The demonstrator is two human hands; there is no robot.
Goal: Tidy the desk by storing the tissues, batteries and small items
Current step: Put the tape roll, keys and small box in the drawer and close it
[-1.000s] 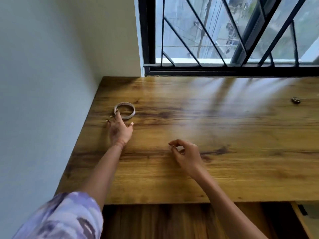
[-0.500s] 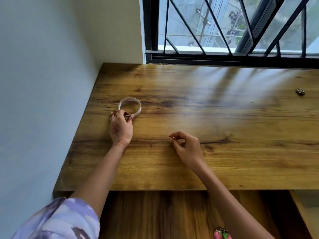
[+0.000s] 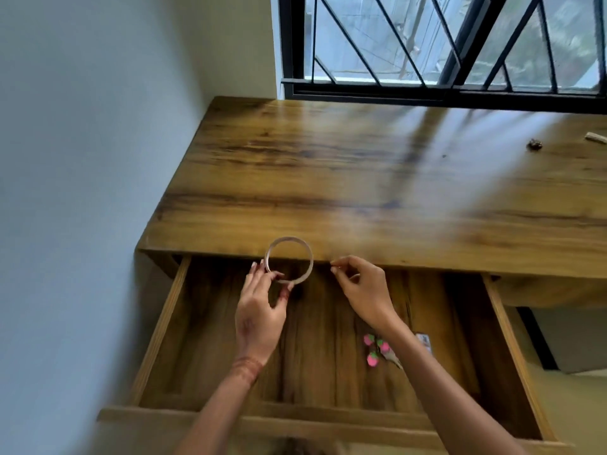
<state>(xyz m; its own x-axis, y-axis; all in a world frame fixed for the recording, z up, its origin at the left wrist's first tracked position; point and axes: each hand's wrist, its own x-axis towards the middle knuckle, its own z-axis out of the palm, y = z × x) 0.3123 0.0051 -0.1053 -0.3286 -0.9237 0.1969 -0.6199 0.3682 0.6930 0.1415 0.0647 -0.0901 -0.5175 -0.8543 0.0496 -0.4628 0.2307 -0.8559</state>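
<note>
Presently the left hand (image 3: 259, 310) pinches the thin ring (image 3: 289, 238) by its near rim over the open drawer (image 3: 164, 323) at the front edge of the desk (image 3: 361, 175), the right hand (image 3: 364, 290) curled, contents indiscernible; so slight a grip may let the ring drop and roll

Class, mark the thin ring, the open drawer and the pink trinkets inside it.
thin ring (image 3: 289, 238): head view, top of its rim.
open drawer (image 3: 163, 325): head view, left wall.
pink trinkets (image 3: 372, 359): head view, lowest pink ball.
</note>
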